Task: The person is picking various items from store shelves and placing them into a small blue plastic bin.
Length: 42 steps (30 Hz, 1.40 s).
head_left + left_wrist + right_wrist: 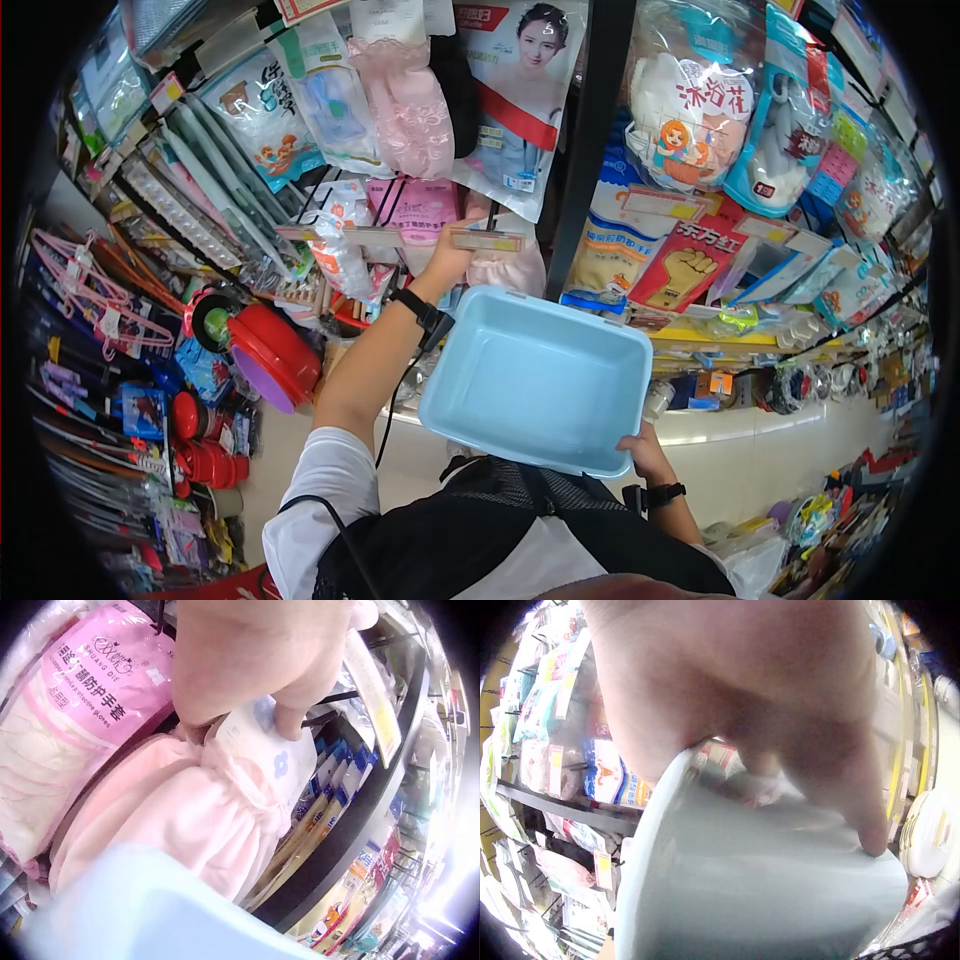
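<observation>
My right hand (650,455) grips the rim of a light blue plastic basin (540,385), which is held level in front of my body with nothing in it. In the right wrist view the fingers (866,832) lie along the basin's outer side. My left hand (450,262) reaches into the rack behind a price-tag holder (486,241). It pinches the top of a pair of pink oversleeves (180,817) by their white card (281,761) with blue flowers. Beside them hangs a pink pack of protective gloves (97,667).
A dark upright post (590,130) divides the rack. Bagged bath sponges (695,110) and a red glove pack (680,255) hang right of it. Red basins (275,350) and pink hangers (95,285) are at the left, above a pale floor (270,450).
</observation>
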Each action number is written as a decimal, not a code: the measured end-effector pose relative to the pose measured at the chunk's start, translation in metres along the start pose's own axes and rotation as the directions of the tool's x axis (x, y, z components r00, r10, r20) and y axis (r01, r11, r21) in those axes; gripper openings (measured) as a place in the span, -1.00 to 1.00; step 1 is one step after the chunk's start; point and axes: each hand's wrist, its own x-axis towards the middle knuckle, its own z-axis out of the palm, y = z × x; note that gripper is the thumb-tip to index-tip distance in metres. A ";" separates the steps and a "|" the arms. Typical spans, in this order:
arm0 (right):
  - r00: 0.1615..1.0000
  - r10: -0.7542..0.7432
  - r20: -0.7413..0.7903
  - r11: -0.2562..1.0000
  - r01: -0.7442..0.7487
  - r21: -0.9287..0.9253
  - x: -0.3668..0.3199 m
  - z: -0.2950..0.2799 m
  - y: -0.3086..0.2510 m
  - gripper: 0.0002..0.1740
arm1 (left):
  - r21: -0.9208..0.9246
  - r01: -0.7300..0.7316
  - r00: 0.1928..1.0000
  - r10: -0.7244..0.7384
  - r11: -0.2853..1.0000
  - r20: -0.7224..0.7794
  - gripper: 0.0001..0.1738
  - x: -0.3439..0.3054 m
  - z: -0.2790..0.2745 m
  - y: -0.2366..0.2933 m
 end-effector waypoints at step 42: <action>0.991 -0.030 0.128 0.994 0.042 -0.097 0.044 0.081 0.001 -0.39 | -0.561 0.075 0.834 -0.360 0.825 -0.419 -0.69 -0.289 -0.002 0.074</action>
